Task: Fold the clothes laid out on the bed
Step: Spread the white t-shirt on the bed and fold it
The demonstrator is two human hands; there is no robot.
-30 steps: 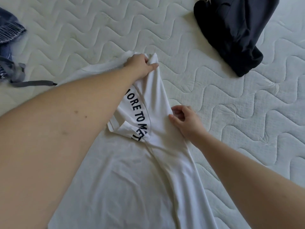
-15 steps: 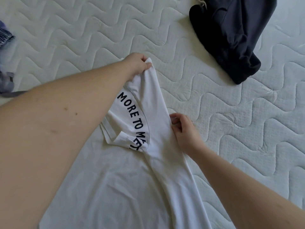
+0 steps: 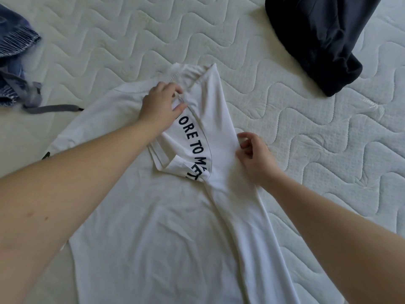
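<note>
Left hand (image 3: 161, 106) pinches the white T-shirt (image 3: 153, 238) beside its printed lettering (image 3: 194, 148); right hand (image 3: 254, 156), loosely curled, holds nothing. Release now, and your folded panel may spring open.

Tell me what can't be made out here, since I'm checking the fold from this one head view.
- White T-shirt: its hem is cut off by the bottom edge; the black lettering is partly hidden by the fold and the left hand.
- Dark garment: cut off by the top edge.
- Blue striped clothes: cut off by the left edge.
- Right hand: whether it pinches cloth is unclear.
</note>
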